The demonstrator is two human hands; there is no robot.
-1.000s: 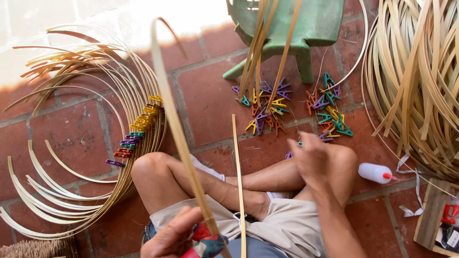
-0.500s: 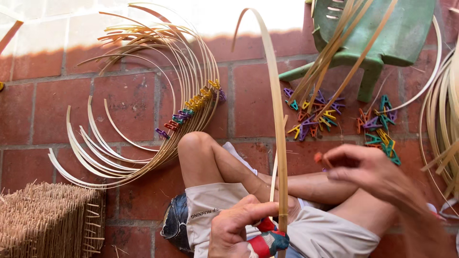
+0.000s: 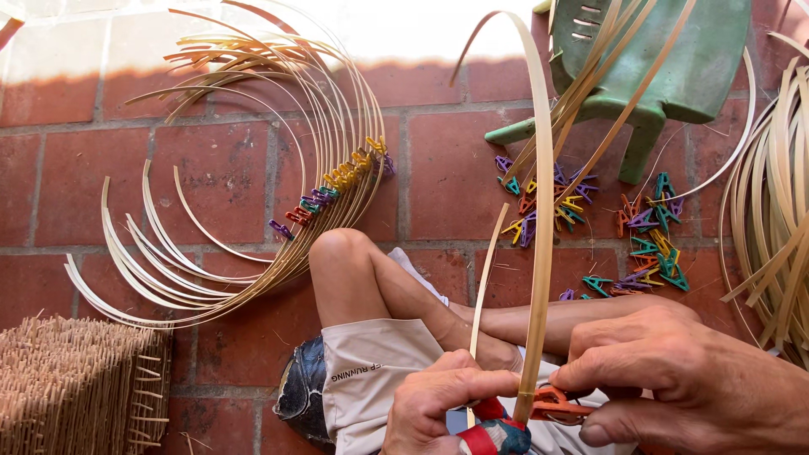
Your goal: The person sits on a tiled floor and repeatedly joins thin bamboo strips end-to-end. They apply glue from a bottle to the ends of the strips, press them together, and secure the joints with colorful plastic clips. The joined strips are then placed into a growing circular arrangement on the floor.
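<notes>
A long curved bamboo strip [image 3: 542,211] rises from my lap and arches over to the upper left. My left hand [image 3: 442,404] pinches its lower end together with a thinner strip [image 3: 485,270], next to a bundle wrapped in red and blue tape [image 3: 497,434]. My right hand [image 3: 687,379] holds an orange plastic clip [image 3: 556,404] against the base of the wide strip. My bare knee [image 3: 341,253] and beige shorts [image 3: 371,379] lie below.
A fan of curved bamboo strips held by coloured clips [image 3: 337,181] lies on the red brick floor [image 3: 219,185] at left. Loose coloured clips [image 3: 649,227] are scattered by a green plastic stool [image 3: 666,59]. More bamboo strips [image 3: 771,202] coil at right; a woven basket [image 3: 76,388] sits bottom left.
My right hand came in from the right and closed on an orange clip at the strip's base. The view shifted slightly, with both hands now close together.
</notes>
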